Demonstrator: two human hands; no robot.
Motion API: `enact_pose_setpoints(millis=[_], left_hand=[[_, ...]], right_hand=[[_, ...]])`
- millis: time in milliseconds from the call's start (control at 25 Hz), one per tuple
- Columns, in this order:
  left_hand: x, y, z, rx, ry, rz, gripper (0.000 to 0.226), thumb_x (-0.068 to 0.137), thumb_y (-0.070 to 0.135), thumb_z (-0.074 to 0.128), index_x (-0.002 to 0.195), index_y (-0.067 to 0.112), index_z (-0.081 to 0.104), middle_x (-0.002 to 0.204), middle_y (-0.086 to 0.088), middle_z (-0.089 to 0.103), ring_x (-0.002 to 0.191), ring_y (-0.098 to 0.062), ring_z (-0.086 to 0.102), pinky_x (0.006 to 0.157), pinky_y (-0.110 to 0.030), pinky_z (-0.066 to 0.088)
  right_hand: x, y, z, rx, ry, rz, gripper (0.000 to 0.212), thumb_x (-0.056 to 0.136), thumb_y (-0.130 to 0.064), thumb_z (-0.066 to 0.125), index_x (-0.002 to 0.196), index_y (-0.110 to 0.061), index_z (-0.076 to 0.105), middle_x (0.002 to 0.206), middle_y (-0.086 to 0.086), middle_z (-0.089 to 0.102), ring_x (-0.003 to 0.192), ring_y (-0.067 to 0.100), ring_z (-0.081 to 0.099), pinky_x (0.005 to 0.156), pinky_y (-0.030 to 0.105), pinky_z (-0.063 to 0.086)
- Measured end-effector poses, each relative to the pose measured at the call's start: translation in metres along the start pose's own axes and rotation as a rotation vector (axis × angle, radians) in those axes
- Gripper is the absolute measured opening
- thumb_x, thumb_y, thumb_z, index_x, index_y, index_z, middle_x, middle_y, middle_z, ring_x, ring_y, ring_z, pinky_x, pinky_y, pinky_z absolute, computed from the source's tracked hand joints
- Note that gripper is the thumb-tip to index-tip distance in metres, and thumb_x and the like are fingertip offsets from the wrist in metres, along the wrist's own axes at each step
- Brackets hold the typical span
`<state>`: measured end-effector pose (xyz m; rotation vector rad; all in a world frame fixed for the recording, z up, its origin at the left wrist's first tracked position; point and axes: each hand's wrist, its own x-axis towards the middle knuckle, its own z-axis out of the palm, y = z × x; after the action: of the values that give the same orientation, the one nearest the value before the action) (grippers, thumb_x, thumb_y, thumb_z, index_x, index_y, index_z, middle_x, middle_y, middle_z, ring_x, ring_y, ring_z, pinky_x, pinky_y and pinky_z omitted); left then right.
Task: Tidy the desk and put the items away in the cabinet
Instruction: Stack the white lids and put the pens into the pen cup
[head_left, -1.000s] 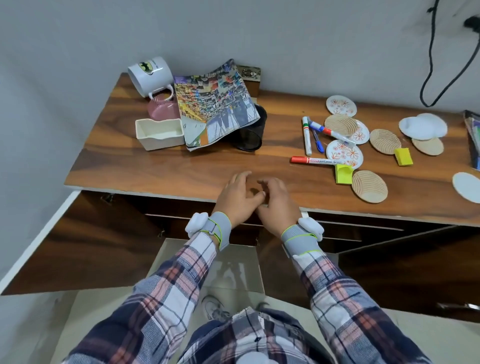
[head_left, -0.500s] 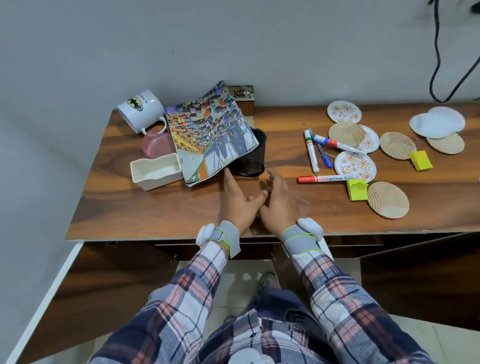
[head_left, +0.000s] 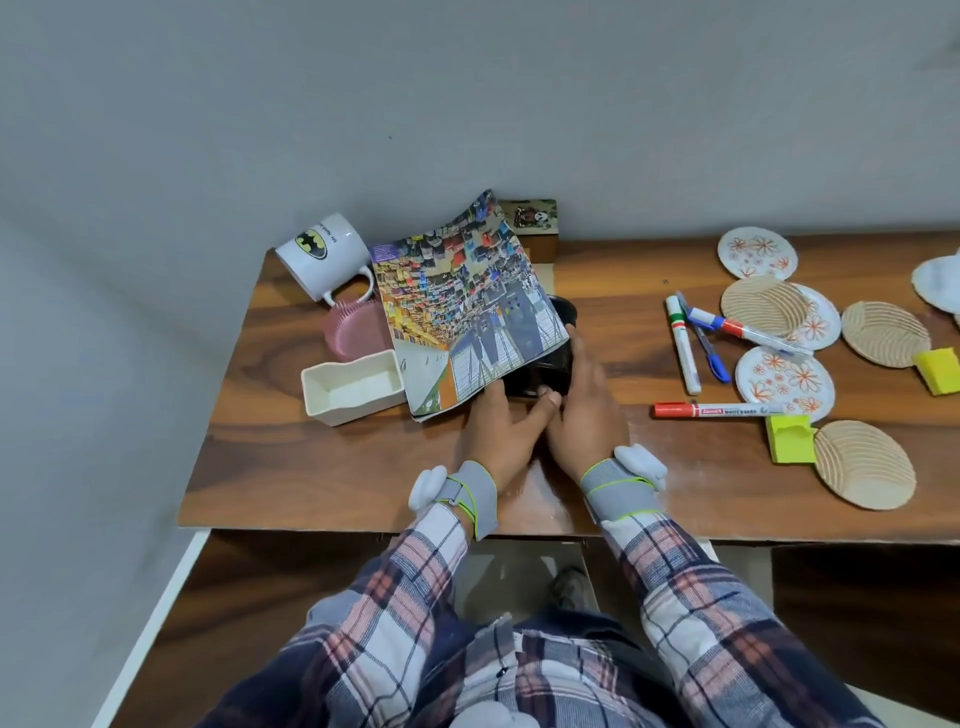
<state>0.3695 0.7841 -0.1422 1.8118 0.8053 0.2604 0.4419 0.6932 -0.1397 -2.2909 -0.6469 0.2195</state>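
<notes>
A black pen holder (head_left: 540, 371) lies on its side on the wooden desk (head_left: 337, 467), half covered by a colourful magazine (head_left: 467, 306) that leans over it. My left hand (head_left: 498, 423) is at the magazine's lower edge, its thumb stretched across to the holder's mouth. My right hand (head_left: 587, 400) lies along the holder's right side, fingers fairly straight and touching it. Neither hand plainly grips anything. The holder's far end is hidden under the magazine.
Left of the magazine are a white Batman mug (head_left: 322, 254) on its side, a pink brush (head_left: 353, 327) and a white tray (head_left: 353, 387). Behind stands a small box (head_left: 535, 223). To the right lie markers (head_left: 717, 410), several round coasters (head_left: 862, 462) and a green block (head_left: 789, 439). An open cabinet door (head_left: 234, 597) hangs below.
Both hands moved forward from the desk's front edge up to the black holder and the magazine's edge. The view has come closer over the desk.
</notes>
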Motion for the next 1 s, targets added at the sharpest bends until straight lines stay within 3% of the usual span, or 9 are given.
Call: enact_pose_setpoints(millis=[160, 320, 440, 560, 680, 800, 920, 1000], left_hand=[[0.009, -0.002, -0.019, 0.006, -0.158, 0.04, 0.075, 0.072, 0.065, 0.066, 0.134, 0.027, 0.053, 0.136, 0.009, 0.059, 0.129, -0.013, 0.052, 0.109, -0.036, 0.04], [0.007, -0.001, -0.027, 0.0, -0.275, 0.025, 0.072, 0.06, 0.07, 0.066, 0.124, 0.04, 0.053, 0.117, 0.013, 0.069, 0.113, -0.013, 0.062, 0.105, -0.042, 0.044], [0.004, -0.003, -0.028, -0.039, -0.406, 0.107, 0.066, 0.06, 0.064, 0.073, 0.119, 0.066, 0.042, 0.1, 0.028, 0.068, 0.094, 0.005, 0.063, 0.1, -0.036, 0.046], [0.006, 0.005, -0.022, 0.006, -0.482, 0.213, 0.088, 0.058, 0.066, 0.075, 0.135, 0.055, 0.034, 0.121, 0.019, 0.059, 0.112, -0.004, 0.055, 0.106, -0.041, 0.042], [0.006, 0.01, -0.012, 0.169, -0.495, 0.335, 0.1, 0.046, 0.076, 0.068, 0.133, 0.04, 0.035, 0.133, 0.008, 0.044, 0.126, -0.017, 0.042, 0.105, -0.038, 0.038], [0.008, 0.011, 0.0, 0.178, -0.491, 0.297, 0.106, 0.041, 0.075, 0.07, 0.13, 0.031, 0.035, 0.132, 0.001, 0.049, 0.124, -0.021, 0.046, 0.101, -0.036, 0.042], [0.016, 0.009, 0.012, 0.119, -0.502, 0.226, 0.113, 0.04, 0.069, 0.077, 0.135, 0.031, 0.031, 0.133, -0.002, 0.053, 0.125, -0.023, 0.049, 0.104, -0.044, 0.044], [0.016, 0.006, 0.018, 0.11, -0.467, 0.193, 0.118, 0.039, 0.068, 0.08, 0.141, 0.036, 0.029, 0.14, 0.0, 0.05, 0.132, -0.023, 0.043, 0.109, -0.044, 0.04]], right_hand=[[-0.003, -0.007, 0.0, 0.017, 0.078, 0.065, 0.073, 0.092, -0.018, 0.05, 0.154, -0.035, 0.015, 0.139, 0.011, 0.054, 0.109, 0.037, 0.059, 0.074, 0.037, 0.047], [-0.021, -0.008, -0.001, -0.014, 0.16, 0.155, 0.063, 0.096, -0.019, 0.046, 0.149, -0.038, 0.019, 0.094, 0.016, 0.069, 0.072, 0.037, 0.062, 0.052, 0.031, 0.036], [-0.037, -0.009, -0.011, -0.043, 0.246, 0.245, 0.059, 0.093, -0.018, 0.046, 0.146, -0.034, 0.026, 0.103, 0.016, 0.068, 0.084, 0.039, 0.063, 0.062, 0.036, 0.043], [-0.048, -0.005, -0.029, -0.04, 0.273, 0.382, 0.053, 0.088, -0.028, 0.041, 0.141, -0.025, 0.041, 0.112, 0.018, 0.066, 0.098, 0.041, 0.06, 0.078, 0.042, 0.048], [-0.054, -0.003, -0.045, 0.017, 0.278, 0.475, 0.04, 0.092, -0.029, 0.04, 0.127, -0.018, 0.056, 0.114, 0.016, 0.066, 0.105, 0.039, 0.057, 0.086, 0.042, 0.047], [-0.052, 0.0, -0.046, 0.047, 0.234, 0.49, 0.028, 0.1, -0.032, 0.043, 0.113, -0.015, 0.062, 0.109, 0.015, 0.067, 0.105, 0.037, 0.058, 0.089, 0.044, 0.047], [-0.048, 0.003, -0.049, 0.064, 0.211, 0.483, 0.04, 0.101, -0.052, 0.036, 0.104, -0.023, 0.064, 0.104, 0.01, 0.069, 0.104, 0.034, 0.06, 0.09, 0.043, 0.047], [-0.044, 0.008, -0.055, 0.069, 0.219, 0.477, 0.045, 0.1, -0.059, 0.029, 0.08, -0.032, 0.059, 0.088, 0.005, 0.067, 0.095, 0.033, 0.061, 0.085, 0.043, 0.048]])
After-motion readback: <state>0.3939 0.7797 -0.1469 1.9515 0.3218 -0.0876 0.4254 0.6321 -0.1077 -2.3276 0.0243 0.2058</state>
